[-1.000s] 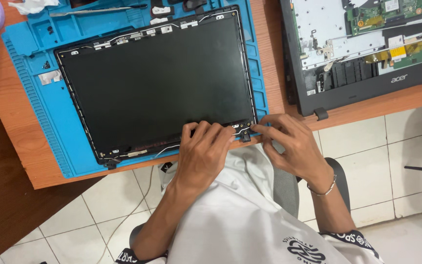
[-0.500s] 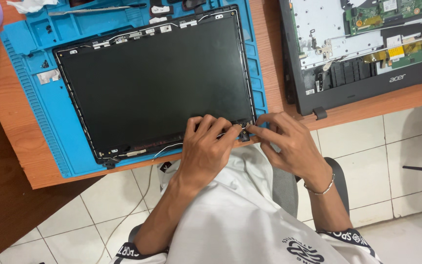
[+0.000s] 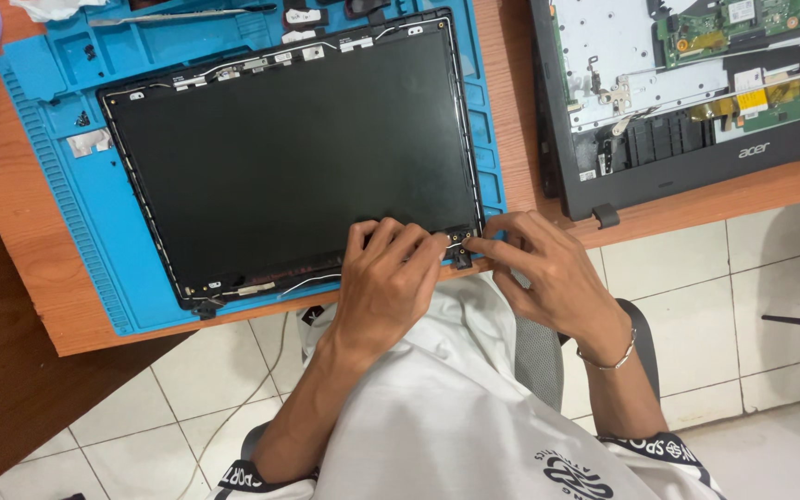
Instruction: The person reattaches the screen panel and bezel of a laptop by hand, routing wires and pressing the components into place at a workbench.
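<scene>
Closest to me, my left hand [image 3: 389, 278] lies with fingers curled on the near edge of the laptop screen panel [image 3: 289, 157], and my right hand [image 3: 543, 268] pinches narrowly at its corner hinge [image 3: 460, 243] — what the fingertips grip is too small to tell. The panel lies on a blue repair mat [image 3: 48, 157]; beyond, right — an opened laptop base [image 3: 687, 83].

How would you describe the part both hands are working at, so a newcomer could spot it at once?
Start at the blue work mat on the wooden table, where a dark laptop screen panel lies flat. Follow its near edge to the corner hinge bracket, between the left hand and right hand. Unlike the other corners, fingertips pinch around it.
</scene>
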